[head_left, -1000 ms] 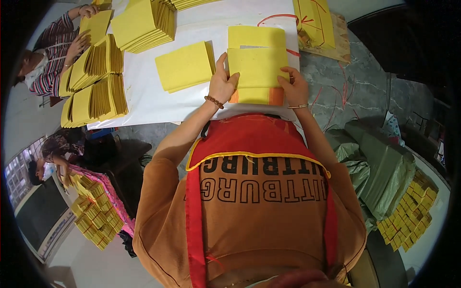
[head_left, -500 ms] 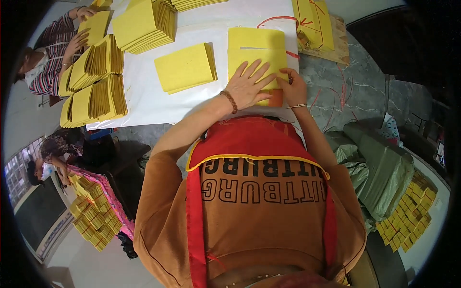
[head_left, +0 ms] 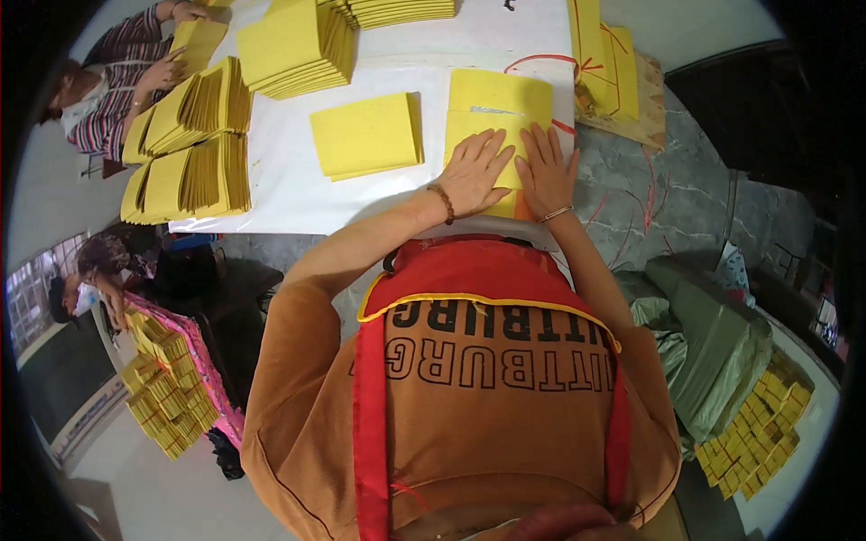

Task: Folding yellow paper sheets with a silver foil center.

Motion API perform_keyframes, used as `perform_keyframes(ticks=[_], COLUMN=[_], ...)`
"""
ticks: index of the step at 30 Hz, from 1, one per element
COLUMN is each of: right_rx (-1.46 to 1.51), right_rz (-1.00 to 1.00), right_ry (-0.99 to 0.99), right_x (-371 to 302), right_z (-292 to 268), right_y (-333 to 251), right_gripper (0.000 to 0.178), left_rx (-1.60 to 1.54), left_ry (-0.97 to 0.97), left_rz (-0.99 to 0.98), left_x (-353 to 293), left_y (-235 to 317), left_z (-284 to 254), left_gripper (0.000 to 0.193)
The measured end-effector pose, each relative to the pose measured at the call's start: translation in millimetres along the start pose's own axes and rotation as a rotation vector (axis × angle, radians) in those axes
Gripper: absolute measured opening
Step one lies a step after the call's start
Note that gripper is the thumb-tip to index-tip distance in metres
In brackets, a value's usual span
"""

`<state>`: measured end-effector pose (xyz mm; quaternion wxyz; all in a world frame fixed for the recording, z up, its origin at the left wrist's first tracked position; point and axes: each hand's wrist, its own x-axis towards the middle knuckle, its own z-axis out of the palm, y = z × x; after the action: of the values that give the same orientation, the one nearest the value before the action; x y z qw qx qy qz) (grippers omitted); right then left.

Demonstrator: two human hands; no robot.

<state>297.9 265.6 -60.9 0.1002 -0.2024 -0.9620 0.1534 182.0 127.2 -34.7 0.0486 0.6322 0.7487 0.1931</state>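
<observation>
Sheets of yellow paper (head_left: 498,92) lie folded on the white-covered table in front of me, with a pale strip showing along the fold edge. My left hand (head_left: 476,173) rests flat on the folded part, fingers stretched toward the far side. Beside it, my right hand (head_left: 545,171) also lies flat along the right edge, fingers extended. An orange patch (head_left: 523,206) shows between my wrists at the near end of the paper. Left of my hands sits a small folded yellow stack (head_left: 365,135), touched by neither hand.
Fanned yellow stacks (head_left: 194,176) line the table's (head_left: 280,198) left side, and a taller pile (head_left: 296,50) stands farther back. A red string (head_left: 541,59) lies near a tied yellow bundle (head_left: 621,72) at right. One person (head_left: 117,90) handles yellow paper at far left; another (head_left: 108,270) bends below.
My right hand has gone from pinching the paper's right edge to lying flat on it. My left hand stays spread on the paper. The whole view has shifted slightly.
</observation>
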Motion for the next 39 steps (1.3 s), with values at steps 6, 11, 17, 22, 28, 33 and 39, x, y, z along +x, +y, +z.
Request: perform_keyframes(ticks=[6,11,17,22,28,33,39], right_rx=[0.119,0.815,1.030,0.814,0.632,0.585,0.582], right_rz=[0.058,0.165,0.402,0.256,0.030,0.021,0.062], right_ry=[-0.071,0.213,0.381,0.286,0.205,0.237,0.188], right_x=[4.4,17.9,6.1,-13.3,-13.4,-18.3,-17.4], right_z=[-10.6,-18.4,-47.5,-27.3,-13.6,-9.1,-16.0], right_y=[6.3,19.0,17.5,29.5,10.6,12.2,12.8], right_gripper=[0.047,0.050,0.042,0.041,0.032,0.026,0.023], left_rx=[0.446,0.369,0.139,0.461,0.401,0.306,0.103], left_ry=[-0.131,-0.057,0.529,0.428,0.161,-0.031,0.025], left_rz=[0.047,0.053,-0.033,-0.139,-0.205,-0.199,-0.198], left_x=[18.1,24.5,-15.6,-72.9,-97.3,-99.7,-108.2], left_y=[21.1,10.2,-5.5,-76.6,-106.4,-114.0,-115.3], left_z=[2.5,-12.8,-109.1,-104.8,-57.5,-65.3,-50.9], left_gripper=[0.057,0.038,0.048,0.052,0.055,0.060,0.051])
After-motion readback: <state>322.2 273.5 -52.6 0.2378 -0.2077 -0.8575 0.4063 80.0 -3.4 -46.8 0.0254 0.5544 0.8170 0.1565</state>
